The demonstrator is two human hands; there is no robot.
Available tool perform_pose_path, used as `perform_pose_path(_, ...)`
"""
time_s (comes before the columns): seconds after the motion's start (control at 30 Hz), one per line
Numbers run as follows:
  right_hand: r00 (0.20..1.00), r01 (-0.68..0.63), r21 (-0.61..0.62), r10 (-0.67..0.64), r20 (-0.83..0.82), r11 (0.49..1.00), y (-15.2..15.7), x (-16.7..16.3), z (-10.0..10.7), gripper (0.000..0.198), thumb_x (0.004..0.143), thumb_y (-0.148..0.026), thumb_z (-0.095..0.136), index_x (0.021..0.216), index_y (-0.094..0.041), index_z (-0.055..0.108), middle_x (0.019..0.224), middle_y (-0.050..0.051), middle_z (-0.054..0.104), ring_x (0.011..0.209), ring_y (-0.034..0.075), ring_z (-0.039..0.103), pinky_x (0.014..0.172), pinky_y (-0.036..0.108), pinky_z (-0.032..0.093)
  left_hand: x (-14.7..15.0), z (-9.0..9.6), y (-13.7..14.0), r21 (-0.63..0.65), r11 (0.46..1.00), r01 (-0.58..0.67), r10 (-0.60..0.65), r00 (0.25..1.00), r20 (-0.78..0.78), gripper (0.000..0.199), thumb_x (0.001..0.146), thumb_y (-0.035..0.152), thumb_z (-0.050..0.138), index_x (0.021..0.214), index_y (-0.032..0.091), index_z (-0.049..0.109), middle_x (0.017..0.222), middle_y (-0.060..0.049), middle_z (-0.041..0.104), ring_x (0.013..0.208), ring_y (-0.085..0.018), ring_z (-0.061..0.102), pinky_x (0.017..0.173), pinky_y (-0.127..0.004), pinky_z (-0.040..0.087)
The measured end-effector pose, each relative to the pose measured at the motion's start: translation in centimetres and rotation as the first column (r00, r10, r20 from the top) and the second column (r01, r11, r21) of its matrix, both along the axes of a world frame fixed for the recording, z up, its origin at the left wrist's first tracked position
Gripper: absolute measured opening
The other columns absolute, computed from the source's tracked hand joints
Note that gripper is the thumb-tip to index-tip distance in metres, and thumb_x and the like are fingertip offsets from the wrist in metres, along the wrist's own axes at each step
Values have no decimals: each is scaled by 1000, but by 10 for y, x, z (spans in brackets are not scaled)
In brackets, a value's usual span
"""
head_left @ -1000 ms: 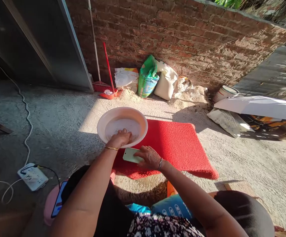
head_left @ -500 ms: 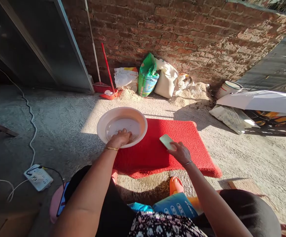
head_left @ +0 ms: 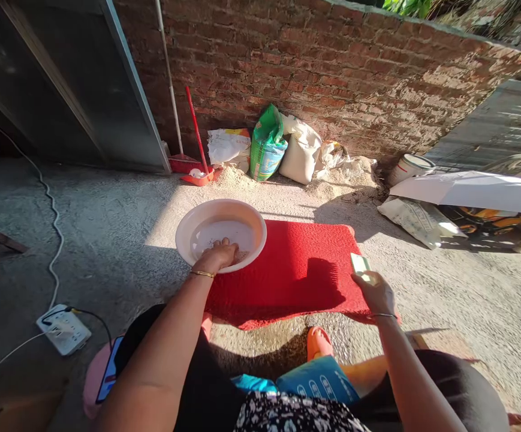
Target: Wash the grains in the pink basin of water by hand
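Green brush (head_left: 359, 262) (its shadow (head_left: 323, 277) looks bristly, so I think it is one) sits in the right hand (head_left: 378, 292), held by its near end. It is at three o'clock from the middle of the red mat (head_left: 305, 240), and seems lifted. At ten o'clock, the left hand (head_left: 219, 254) reaches inside the basin (head_left: 229, 209); I cannot tell if it grips anything. This looks like a brush-in-hand step, and moving on calls for a tight hold.

R hand (head_left: 378, 293) hides pt. of pale-green obj. (head_left: 360, 263); print (head_left: 318, 387) on blue bag (head_left: 294, 378) too sm. to read.
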State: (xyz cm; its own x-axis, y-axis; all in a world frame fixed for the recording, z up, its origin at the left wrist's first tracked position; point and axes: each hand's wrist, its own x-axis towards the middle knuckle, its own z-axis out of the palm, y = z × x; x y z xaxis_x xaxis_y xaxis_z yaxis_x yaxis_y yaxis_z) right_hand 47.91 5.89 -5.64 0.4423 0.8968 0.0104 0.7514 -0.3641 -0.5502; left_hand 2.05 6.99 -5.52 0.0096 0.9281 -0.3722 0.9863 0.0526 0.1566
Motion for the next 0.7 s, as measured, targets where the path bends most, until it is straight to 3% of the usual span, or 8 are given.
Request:
perform_pose_path(0.07, 988, -153, -13, 152, -28, 988, 2, -65, 1, 53, 67, -58, 65, 106, -22, 69, 93, 10, 67, 83, 25, 64, 70, 35, 47, -1, -1, 1, -4, 1000, 4, -4, 1000, -8, 45, 92, 47, 37, 125, 26, 58, 125, -18, 49, 118, -42, 48, 90, -59, 43)
perform_pose_path(0.2, 896, -439, -59, 442, 44, 896, -6, -181, -1, 48, 76, -55, 64, 115, -27, 66, 105, 7, 63, 85, 22, 64, 71, 32, 46, -2, -2, 0, -4, 1000, 23, -24, 999, -22, 42, 91, 43, 40, 127, 26, 56, 126, -17, 48, 117, -41, 49, 90, -57, 44)
perform_pose_path(0.27, 846, -519, -98, 527, 82, 849, -11, -213, -4, 47, 79, -55, 63, 118, -28, 64, 106, 7, 62, 82, 21, 64, 70, 32, 46, -2, -2, 0, -2, 999, 33, -33, 999, -29, 43, 92, 42, 40, 128, 26, 55, 126, -17, 48, 118, -41, 48, 90, -57, 44)
perform_pose_path(0.33, 806, -564, -125, 577, 132, 816, -12, -225, -8, 47, 80, -55, 63, 119, -30, 64, 107, 6, 60, 81, 21, 65, 70, 32, 46, -3, -3, 0, -1, 999, 39, -39, 999, -35, 43, 91, 42, 41, 129, 26, 55, 126, -18, 47, 118, -42, 48, 90, -57, 44)
perform_pose_path(0.4, 785, -577, -145, 594, 175, 804, -9, -219, -11, 47, 80, -54, 64, 120, -30, 63, 107, 6, 59, 83, 21, 65, 71, 32, 46, -3, -3, 1, -3, 999, 42, -43, 998, -38, 43, 91, 41, 42, 129, 26, 54, 127, -18, 47, 118, -42, 48, 90, -57, 44)
perform_pose_path(0.5, 818, -511, -169, 537, 205, 843, 2, -181, -12, 46, 81, -52, 63, 121, -30, 63, 107, 6, 58, 85, 21, 65, 73, 32, 46, -3, -1, 1, -10, 999, 44, -44, 998, -40, 41, 90, 40, 43, 126, 25, 56, 126, -18, 47, 117, -41, 49, 90, -56, 44)
perform_pose_path(0.7, 967, -140, -180, 174, 187, 974, 26, -44, -8, 53, 76, -59, 62, 118, -26, 66, 103, 9, 61, 82, 23, 63, 75, 38, 49, 3, 13, -3, -39, 999, 37, -39, 998, -47, 43, 92, 42, 40, 128, 22, 54, 127, -20, 46, 118, -42, 47, 88, -57, 45)
